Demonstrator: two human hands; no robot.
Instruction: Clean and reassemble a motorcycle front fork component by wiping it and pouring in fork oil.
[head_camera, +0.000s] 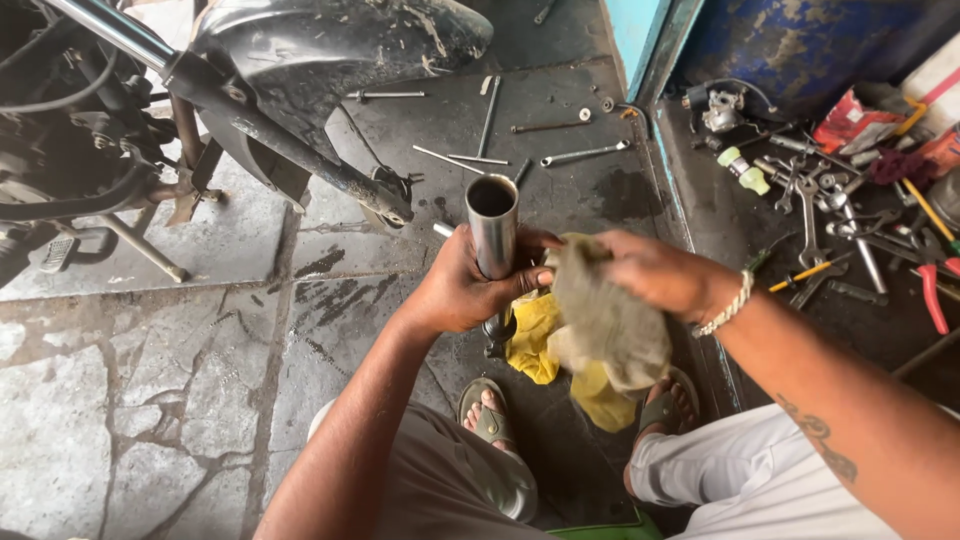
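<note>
A shiny hollow metal tube (492, 222) stands upright in front of me, its open end facing up. My left hand (462, 290) is wrapped around its middle. My right hand (655, 272) grips a dirty grey-brown rag (605, 320) that hangs down right beside the tube. A yellow cloth (535, 345) lies on the ground below, behind the rag. The tube's lower end is hidden by my hand and the cloths.
A motorcycle's front fork and black mudguard (320, 60) rise at upper left. Loose rods and spanners (585, 153) lie on the oily stone floor. Many tools, with red-handled pliers (930, 290), lie scattered at right. My sandalled feet (490, 412) are below.
</note>
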